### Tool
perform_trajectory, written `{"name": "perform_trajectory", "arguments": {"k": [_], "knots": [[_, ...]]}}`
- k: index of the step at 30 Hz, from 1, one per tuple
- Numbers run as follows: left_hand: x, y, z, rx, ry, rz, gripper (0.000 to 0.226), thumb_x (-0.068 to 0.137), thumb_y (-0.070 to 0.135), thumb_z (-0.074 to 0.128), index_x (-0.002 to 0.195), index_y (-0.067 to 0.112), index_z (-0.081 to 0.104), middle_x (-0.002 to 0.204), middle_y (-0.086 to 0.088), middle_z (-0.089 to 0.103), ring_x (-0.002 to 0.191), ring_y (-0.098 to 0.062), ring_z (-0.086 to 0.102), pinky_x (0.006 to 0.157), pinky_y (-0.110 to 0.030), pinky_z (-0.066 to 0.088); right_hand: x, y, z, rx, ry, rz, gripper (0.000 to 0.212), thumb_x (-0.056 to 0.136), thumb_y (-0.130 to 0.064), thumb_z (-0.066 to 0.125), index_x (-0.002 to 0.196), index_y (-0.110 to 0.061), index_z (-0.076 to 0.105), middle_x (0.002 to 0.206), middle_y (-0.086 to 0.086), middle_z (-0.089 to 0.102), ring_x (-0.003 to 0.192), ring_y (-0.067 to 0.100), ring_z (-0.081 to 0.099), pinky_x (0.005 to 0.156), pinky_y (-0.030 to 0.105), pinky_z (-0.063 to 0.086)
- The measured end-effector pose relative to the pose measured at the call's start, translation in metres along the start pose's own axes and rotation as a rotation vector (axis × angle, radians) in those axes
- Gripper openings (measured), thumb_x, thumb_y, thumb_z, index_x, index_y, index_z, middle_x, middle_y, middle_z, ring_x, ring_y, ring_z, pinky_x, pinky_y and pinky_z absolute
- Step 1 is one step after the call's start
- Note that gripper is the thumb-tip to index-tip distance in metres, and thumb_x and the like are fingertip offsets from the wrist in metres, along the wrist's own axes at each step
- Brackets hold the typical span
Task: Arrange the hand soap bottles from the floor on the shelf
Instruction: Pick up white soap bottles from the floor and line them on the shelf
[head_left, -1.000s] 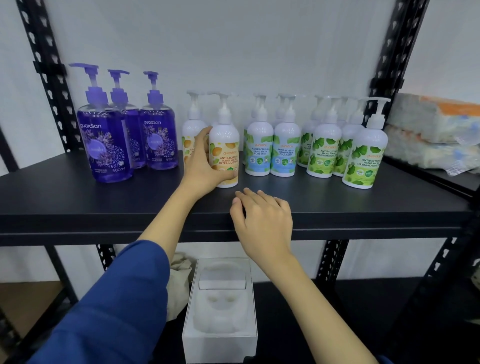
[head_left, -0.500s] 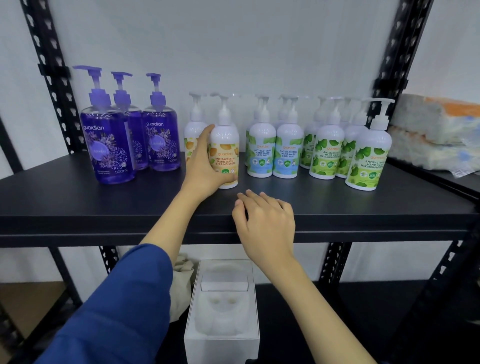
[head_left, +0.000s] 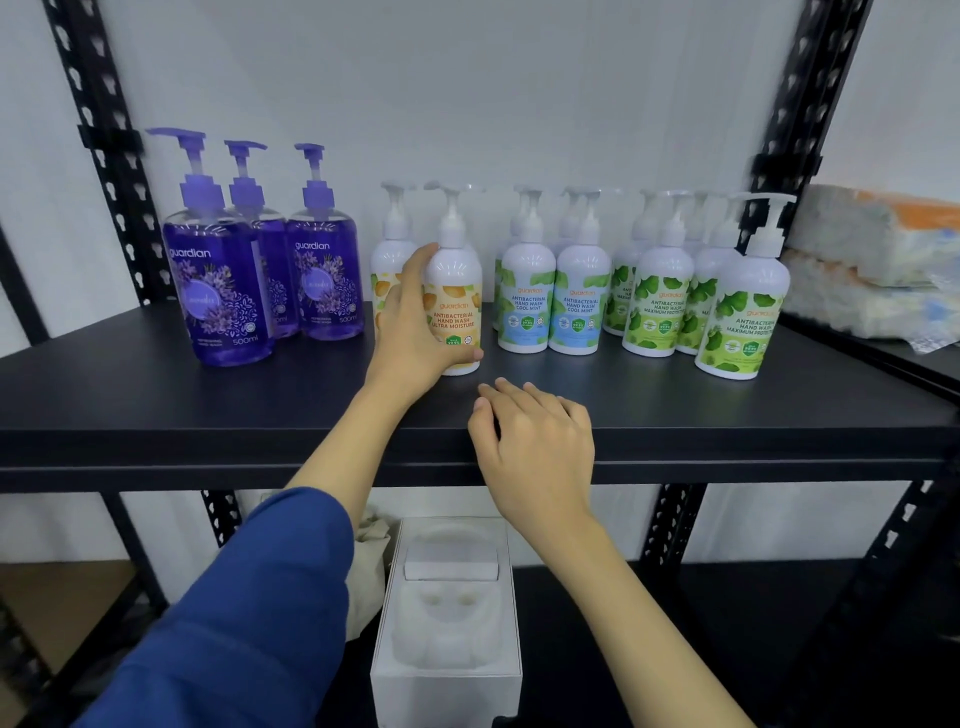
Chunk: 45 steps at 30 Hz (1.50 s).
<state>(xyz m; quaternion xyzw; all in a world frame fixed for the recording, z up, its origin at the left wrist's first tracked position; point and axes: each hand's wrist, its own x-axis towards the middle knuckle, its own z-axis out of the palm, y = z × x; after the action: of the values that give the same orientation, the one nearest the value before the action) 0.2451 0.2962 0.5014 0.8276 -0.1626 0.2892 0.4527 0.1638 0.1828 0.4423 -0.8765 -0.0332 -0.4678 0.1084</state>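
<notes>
Bottles (head_left: 527, 296) in a row on shelf (head_left: 156, 405). Box (head_left: 447, 623) below, on lower level. Packs (head_left: 878, 260) at right.

Three purple bottles (head_left: 223, 291) are seen with purple pumps and flower pictures. A white bottle (head_left: 457, 306) is marked with orange shapes and orange words. Two white bottles (head_left: 553, 306) are marked with blue and green labels. More white bottles (head_left: 740, 322) are covered with green leaves. The shelf (head_left: 156, 415) is coloured black. A blue sleeve (head_left: 249, 613) and a white box (head_left: 447, 649) are seen below.
</notes>
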Motion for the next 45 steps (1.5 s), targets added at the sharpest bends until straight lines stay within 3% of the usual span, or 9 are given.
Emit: {"name": "perform_trajectory", "arguments": {"k": [10, 16, 21, 23, 27, 32, 36, 45], "knots": [[0.0, 0.0, 0.0, -0.003, -0.02, 0.0, 0.107, 0.058, 0.015, 0.088, 0.142, 0.031, 0.024, 0.14, -0.003, 0.04, 0.125, -0.022, 0.043, 0.101, -0.044, 0.043, 0.0, 0.0, -0.003, 0.004, -0.092, 0.007, 0.041, 0.087, -0.031, 0.038, 0.088, -0.021, 0.077, 0.093, -0.003, 0.075, 0.091, 0.017, 0.069, 0.079, 0.029, 0.047], [-0.004, 0.002, 0.001, 0.099, -0.048, -0.011, 0.111, 0.066, 0.017, 0.084, 0.148, 0.032, 0.011, 0.145, -0.005, 0.035, 0.129, -0.023, 0.038, 0.105, -0.045, 0.038, 0.001, -0.002, -0.007, 0.012, -0.115, 0.004, 0.039, 0.086, -0.029, 0.04, 0.083, -0.019, 0.077, 0.089, -0.002, 0.075, 0.087, 0.019, 0.07, 0.077, 0.03, 0.048], [-0.014, 0.01, -0.013, 0.313, -0.13, -0.072, 0.107, 0.076, 0.031, 0.076, 0.149, 0.036, -0.002, 0.147, -0.009, 0.037, 0.127, -0.03, 0.044, 0.099, -0.05, 0.043, 0.006, -0.006, -0.015, -0.032, -0.18, 0.007, 0.042, 0.085, -0.028, 0.035, 0.065, -0.016, 0.07, 0.066, -0.001, 0.068, 0.065, 0.021, 0.063, 0.064, 0.031, 0.041], [-0.02, 0.016, -0.024, 0.442, -0.148, -0.087, 0.094, 0.08, 0.032, 0.072, 0.15, 0.029, 0.009, 0.141, -0.011, 0.043, 0.125, -0.031, 0.047, 0.095, -0.046, 0.043, 0.012, -0.009, -0.022, -0.029, -0.251, -0.015, 0.039, 0.088, -0.026, 0.036, 0.068, -0.011, 0.067, 0.068, 0.002, 0.064, 0.069, 0.024, 0.059, 0.065, 0.033, 0.033], [-0.037, 0.029, -0.057, 0.697, -0.124, -0.076, 0.054, 0.089, 0.036, 0.059, 0.136, 0.015, 0.042, 0.127, -0.013, 0.053, 0.114, -0.031, 0.053, 0.086, -0.041, 0.044, 0.024, -0.008, -0.028, -0.002, -0.367, -0.062, 0.032, 0.095, -0.025, 0.037, 0.095, -0.008, 0.064, 0.098, 0.007, 0.065, 0.095, 0.025, 0.054, 0.076, 0.035, 0.032], [-0.079, 0.03, -0.107, 0.863, -0.073, -0.148, 0.045, 0.091, 0.036, 0.055, 0.131, 0.016, 0.048, 0.125, -0.009, 0.055, 0.11, -0.028, 0.055, 0.087, -0.042, 0.047, 0.024, -0.03, -0.032, 0.109, -0.362, -0.147, 0.028, 0.094, -0.022, 0.041, 0.098, -0.005, 0.063, 0.102, 0.013, 0.065, 0.097, 0.029, 0.056, 0.071, 0.033, 0.029], [-0.129, 0.028, -0.151, 0.935, 0.026, -0.222, 0.043, 0.091, 0.036, 0.055, 0.128, 0.017, 0.053, 0.121, -0.007, 0.057, 0.11, -0.028, 0.055, 0.085, -0.04, 0.047, 0.017, -0.063, -0.032, 0.233, -0.293, -0.24, 0.026, 0.093, -0.023, 0.044, 0.091, -0.007, 0.064, 0.093, 0.011, 0.066, 0.087, 0.03, 0.059, 0.067, 0.034, 0.033], [-0.257, 0.021, -0.258, 1.056, 0.225, -0.46, 0.04, 0.091, 0.033, 0.053, 0.125, 0.012, 0.057, 0.118, -0.012, 0.057, 0.108, -0.032, 0.055, 0.082, -0.038, 0.046, -0.032, -0.178, -0.043, 0.545, -0.244, -0.488, 0.031, 0.093, -0.021, 0.042, 0.096, -0.004, 0.068, 0.092, 0.015, 0.067, 0.086, 0.035, 0.058, 0.069, 0.037, 0.035]]}}
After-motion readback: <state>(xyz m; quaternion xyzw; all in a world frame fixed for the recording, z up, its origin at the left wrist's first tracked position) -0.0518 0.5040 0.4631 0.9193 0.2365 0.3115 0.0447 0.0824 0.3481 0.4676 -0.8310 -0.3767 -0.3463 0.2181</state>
